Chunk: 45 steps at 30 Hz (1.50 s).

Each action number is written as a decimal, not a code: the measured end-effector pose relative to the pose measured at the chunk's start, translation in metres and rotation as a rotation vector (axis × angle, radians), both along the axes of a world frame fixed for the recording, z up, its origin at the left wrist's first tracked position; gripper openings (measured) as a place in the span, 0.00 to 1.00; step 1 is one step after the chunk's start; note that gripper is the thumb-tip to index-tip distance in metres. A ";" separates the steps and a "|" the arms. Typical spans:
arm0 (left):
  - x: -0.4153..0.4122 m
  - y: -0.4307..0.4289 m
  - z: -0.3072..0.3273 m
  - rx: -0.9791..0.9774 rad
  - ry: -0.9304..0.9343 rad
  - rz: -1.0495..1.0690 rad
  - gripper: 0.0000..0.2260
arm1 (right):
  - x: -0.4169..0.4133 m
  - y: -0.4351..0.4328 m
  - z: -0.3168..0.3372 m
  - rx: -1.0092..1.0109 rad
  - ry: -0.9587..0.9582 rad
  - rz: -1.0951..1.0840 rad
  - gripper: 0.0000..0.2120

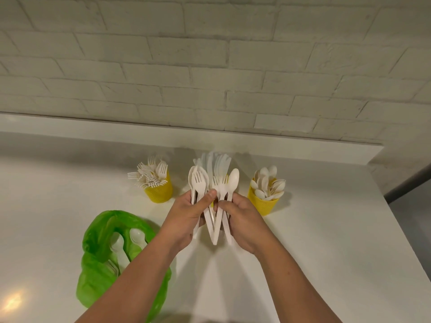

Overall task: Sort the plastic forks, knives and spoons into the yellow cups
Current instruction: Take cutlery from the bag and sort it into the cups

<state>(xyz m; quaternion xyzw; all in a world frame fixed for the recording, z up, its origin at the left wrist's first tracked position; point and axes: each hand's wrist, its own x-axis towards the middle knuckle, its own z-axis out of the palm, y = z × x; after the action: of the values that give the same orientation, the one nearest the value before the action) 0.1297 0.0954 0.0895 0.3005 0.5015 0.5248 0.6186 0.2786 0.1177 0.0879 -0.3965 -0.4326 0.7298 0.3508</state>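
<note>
1. While the left hand point(186, 213) curled its fingers and thumb round a bunch of white plastic cutlery point(198, 183), a fork and spoons among it, the right hand point(240, 217) pinched a fork point(222, 186) and a spoon point(233, 179) just beside it, above the tabletop point(326, 229).
2. Held pieces stood roughly upright, with their long axes running from handles low by the palms to tines and bowls pointing up toward the brick wall point(210, 54).
3. Behind the hands, white knives point(214, 164) fanned out with blades up. They probably stood in a third yellow cup, which the fingers mostly hid.
4. To the left, a yellow cup of forks point(159, 192) had tines up and leaning leftward. To the right, a yellow cup of spoons point(263, 203) had bowls up.
5. Beside the left forearm, a green plastic bag point(105, 264) lay on the tabletop with loose spoons point(137, 236) inside, their bowls pointing toward the cups.
</note>
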 end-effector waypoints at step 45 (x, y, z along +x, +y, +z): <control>-0.071 -0.017 0.020 0.054 0.183 0.030 0.16 | -0.082 -0.031 0.013 0.136 -0.109 0.014 0.15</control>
<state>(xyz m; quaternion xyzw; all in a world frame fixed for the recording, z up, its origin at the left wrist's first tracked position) 0.0584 0.0779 0.1097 0.3558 0.5461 0.5178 0.5541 0.1965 0.0865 0.1010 -0.4078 -0.5023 0.6785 0.3480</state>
